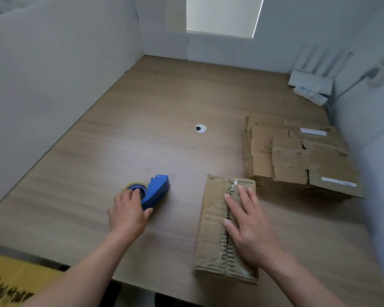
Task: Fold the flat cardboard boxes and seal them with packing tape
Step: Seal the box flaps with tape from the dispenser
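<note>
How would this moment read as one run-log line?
left hand: grips blue plastic tape dispenser on wooden table | right hand: presses flat on taped brown cardboard box | stack of flat cardboard boxes: untouched

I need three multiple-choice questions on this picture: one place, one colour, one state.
1. The stack of flat cardboard lies: A) left of the folded box B) on it C) beyond it, to the right
2. The tape dispenser is: A) blue B) red C) green
3. The right hand: A) pinches tape B) lies flat on the folded box C) hangs off the table
Answers: 1 C, it sits far right; 2 A, blue body; 3 B, straight fingers over the taped seam.
</note>
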